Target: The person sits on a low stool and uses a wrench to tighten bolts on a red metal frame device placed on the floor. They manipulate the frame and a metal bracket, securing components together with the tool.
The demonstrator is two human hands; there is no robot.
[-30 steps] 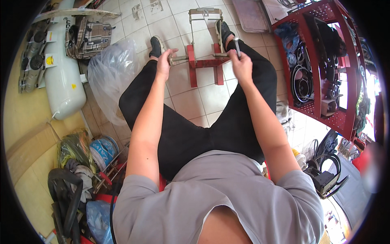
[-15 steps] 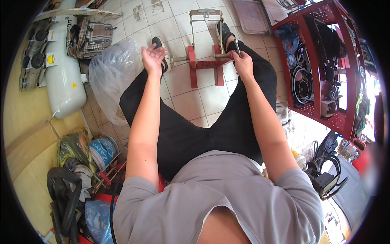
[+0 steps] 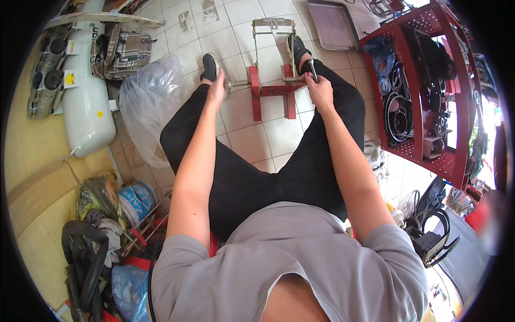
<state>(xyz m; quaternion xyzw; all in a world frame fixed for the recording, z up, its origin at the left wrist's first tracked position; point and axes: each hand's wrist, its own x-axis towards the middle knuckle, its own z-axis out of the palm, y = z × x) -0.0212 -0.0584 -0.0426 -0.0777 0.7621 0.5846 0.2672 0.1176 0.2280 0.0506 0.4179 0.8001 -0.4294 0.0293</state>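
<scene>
A red metal stand with an upright wire-like frame stands on the floor between my feet. It resembles a wheel truing stand, with silver rods pointing outward on both sides. My left hand is beside the end of the left rod, thumb side up, fingers extended and holding nothing visible. At the stand's right side my right hand is closed around a slim silver-and-dark hand tool. Its exact kind cannot be made out. The tool's tip points away from me, close to the right rod.
A clear plastic bag lies left of my leg, near a plaid bag and a white tank. On the right stands a red shelf rack with parts. A metal tray lies at the far right.
My left hand has turned from palm up with spread fingers to edge-on, moving right toward the left rod. The right hand keeps hold of the tool, shifted slightly nearer me.
</scene>
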